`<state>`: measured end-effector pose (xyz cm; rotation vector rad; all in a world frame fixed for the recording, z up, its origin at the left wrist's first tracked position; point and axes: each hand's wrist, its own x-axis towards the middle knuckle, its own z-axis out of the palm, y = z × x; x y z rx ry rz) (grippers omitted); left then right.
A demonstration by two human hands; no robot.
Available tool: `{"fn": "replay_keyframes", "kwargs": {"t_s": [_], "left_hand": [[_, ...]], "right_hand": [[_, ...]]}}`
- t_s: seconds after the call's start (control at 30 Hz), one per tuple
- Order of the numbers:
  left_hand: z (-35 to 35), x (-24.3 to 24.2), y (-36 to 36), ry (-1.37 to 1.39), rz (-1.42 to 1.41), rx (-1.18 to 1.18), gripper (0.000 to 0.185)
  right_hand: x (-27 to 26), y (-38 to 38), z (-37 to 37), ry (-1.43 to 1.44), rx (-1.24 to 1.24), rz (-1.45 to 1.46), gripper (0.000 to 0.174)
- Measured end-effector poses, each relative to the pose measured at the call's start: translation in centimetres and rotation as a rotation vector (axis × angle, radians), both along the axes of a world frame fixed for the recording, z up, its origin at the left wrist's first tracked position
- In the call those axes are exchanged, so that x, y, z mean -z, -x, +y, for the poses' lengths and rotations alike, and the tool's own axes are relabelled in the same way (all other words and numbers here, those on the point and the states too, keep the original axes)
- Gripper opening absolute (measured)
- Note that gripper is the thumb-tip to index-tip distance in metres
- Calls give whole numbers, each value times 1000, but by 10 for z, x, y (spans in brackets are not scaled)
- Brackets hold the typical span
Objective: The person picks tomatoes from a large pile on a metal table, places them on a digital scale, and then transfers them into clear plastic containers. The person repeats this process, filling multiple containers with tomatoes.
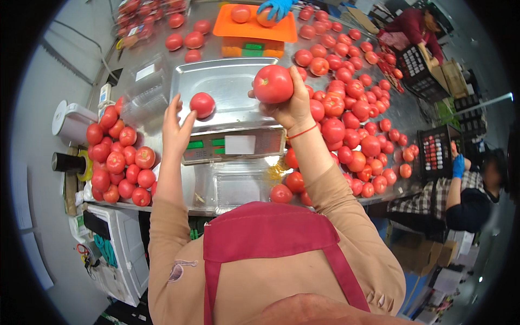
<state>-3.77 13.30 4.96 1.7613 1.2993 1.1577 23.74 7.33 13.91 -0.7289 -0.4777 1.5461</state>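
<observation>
My right hand (293, 109) is closed around a large red tomato (273, 84), lifted over the right side of a digital scale's metal pan (231, 75). On the pan's left part rests a second tomato (202, 105). Beside it is my left hand (175, 126), fingers apart, thumb by the tomato's lower edge; whether they touch I cannot tell. The scale's display panel (203, 152) has green readouts and a white label. A clear plastic tray (239, 189) lies between the scale and my apron.
Tomatoes spread right (349, 122) and pile left (118, 162). Stacked clear plastic containers (144, 93) stand left of the pan. Across the table, someone's blue-gloved hand (277, 9) holds a tomato over an orange scale (254, 34). Two people work at right by black crates (420, 73).
</observation>
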Motion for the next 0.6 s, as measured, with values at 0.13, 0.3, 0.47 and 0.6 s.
{"fn": "replay_keyframes", "kwargs": {"t_s": [0.13,0.3,0.47,0.6], "left_hand": [[25,8,-33,-88,456,87,80],[5,-1,-17,357,-394,240,78],[-74,13,11,741,-915,711,81],[-126,50,10,429,-326,574,51]], "right_hand": [[23,-1,-28,42,54,218,57],[45,3,-89,35,131,241,56],[79,25,-143,-20,57,-9,60],[84,46,-165,-113,-90,-1019,78]]}}
